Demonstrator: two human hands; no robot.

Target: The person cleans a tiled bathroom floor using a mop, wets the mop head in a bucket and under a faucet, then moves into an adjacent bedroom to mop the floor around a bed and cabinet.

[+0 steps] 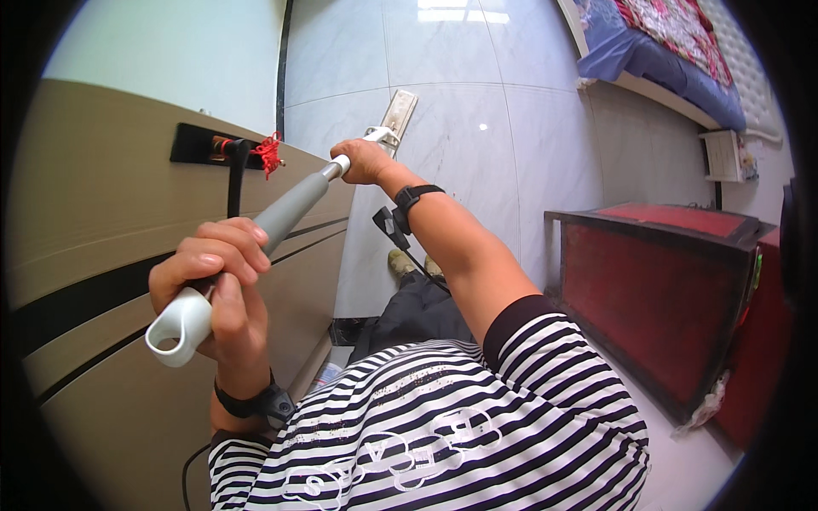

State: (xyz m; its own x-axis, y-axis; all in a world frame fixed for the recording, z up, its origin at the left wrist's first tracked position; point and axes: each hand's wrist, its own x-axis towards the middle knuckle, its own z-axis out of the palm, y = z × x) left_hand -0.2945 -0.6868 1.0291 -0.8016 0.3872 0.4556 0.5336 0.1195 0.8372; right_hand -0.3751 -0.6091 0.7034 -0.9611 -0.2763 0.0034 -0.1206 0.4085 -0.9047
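Both my hands grip the pole of a flat mop, which slants from the lower left towards the floor. My left hand (223, 281) is wrapped round the upper end, just below the white hanging loop (182, 329). Beyond it the pole carries a grey grip sleeve (294, 207). Farther down, my right hand (364, 161) closes round the pole by a white collar (344, 163). The long, narrow mop head (399, 114) rests on the tiled floor past my right hand; its underside is hidden.
A wooden door (128, 211) with a black lever handle (236, 172) and red knotted ornament (270, 153) stands close on the left. To the right are a dark-framed red cabinet (645, 306) and, farther off, a bed (658, 61). My shoes (401, 263) are on pale floor tiles (460, 211).
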